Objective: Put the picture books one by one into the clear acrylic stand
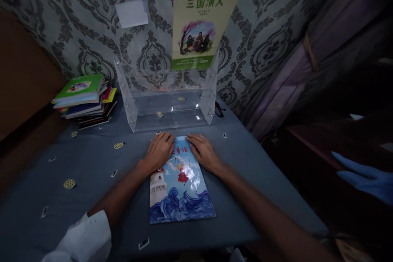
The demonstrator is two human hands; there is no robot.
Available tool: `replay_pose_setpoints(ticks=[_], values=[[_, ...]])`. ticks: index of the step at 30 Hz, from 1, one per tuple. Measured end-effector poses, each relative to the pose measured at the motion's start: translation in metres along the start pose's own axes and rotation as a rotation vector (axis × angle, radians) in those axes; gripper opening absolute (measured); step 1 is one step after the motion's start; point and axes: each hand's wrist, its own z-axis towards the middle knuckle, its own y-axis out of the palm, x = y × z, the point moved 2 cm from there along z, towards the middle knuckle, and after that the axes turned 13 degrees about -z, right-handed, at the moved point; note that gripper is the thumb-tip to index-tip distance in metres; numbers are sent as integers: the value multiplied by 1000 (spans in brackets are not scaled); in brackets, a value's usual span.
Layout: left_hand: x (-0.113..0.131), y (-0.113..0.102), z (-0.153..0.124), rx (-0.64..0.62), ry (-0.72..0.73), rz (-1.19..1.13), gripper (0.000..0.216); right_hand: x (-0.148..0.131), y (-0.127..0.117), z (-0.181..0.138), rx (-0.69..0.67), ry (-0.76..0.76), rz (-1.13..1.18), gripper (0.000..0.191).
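Note:
A blue-covered children's book [184,190] with red title characters, a white lighthouse, a figure in red and dark blue waves lies face up on the table. My left hand [159,151] is closed over its upper left edge, covering part of the title. At the upper right corner, my right hand [202,151] grips the edge with bent fingers. Both hands touch the book near its top end. Just beyond them stands a clear acrylic rack [172,104] with stepped shelves. A pale yellow-green book [196,12] stands upright at the rack's back right.
A stack of books [81,96], green one on top, sits at the table's back left. Dark glasses [219,109] lie beside the rack. The blue tablecloth [101,213] has printed patterns. A tied curtain [282,86] hangs right; a blue glove-like shape [365,178] is at far right.

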Motion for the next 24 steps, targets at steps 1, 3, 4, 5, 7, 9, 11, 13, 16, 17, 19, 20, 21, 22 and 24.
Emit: replay_pose_setpoints(ticks=[1, 3, 4, 5, 7, 9, 11, 13, 16, 17, 19, 20, 21, 22, 24], values=[[0, 0, 0, -1, -2, 0, 26, 0, 0, 0, 1, -1, -1, 36], [1, -1, 0, 6, -4, -1, 25, 1, 1, 0, 7, -6, -2, 36], [1, -1, 0, 12, -5, -2, 25, 1, 1, 0, 9, -9, -1, 36], [1, -1, 0, 15, -6, -3, 25, 2, 2, -1, 10, -11, 1, 37], [1, 0, 0, 12, -8, -7, 25, 3, 2, -1, 9, -13, 5, 37], [1, 0, 0, 5, -7, -13, 25, 3, 2, -1, 5, -9, 9, 37], [0, 0, 0, 4, -9, -23, 25, 3, 1, -1, 1, 1, 23, 36], [-1, 0, 0, 5, -7, -43, 26, 3, 0, -1, 2, 16, 60, 36], [-4, 0, -1, 14, 8, -95, 28, 4, -3, 0, 11, 53, 153, 36], [-4, 1, 0, 21, 18, -113, 29, 5, -4, 0, 15, 72, 184, 36], [-6, 2, 0, 27, 43, -139, 31, 6, -4, 0, 21, 117, 230, 38], [-6, 3, 0, 24, 54, -146, 32, 7, -4, 0, 22, 140, 244, 39], [-7, 4, 0, 16, 63, -151, 33, 7, -4, 0, 23, 161, 255, 40], [-7, 5, 0, 6, 70, -154, 34, 8, -4, 0, 24, 178, 263, 40], [-8, 6, 1, -13, 83, -165, 36, 9, -3, 0, 29, 198, 274, 41]])
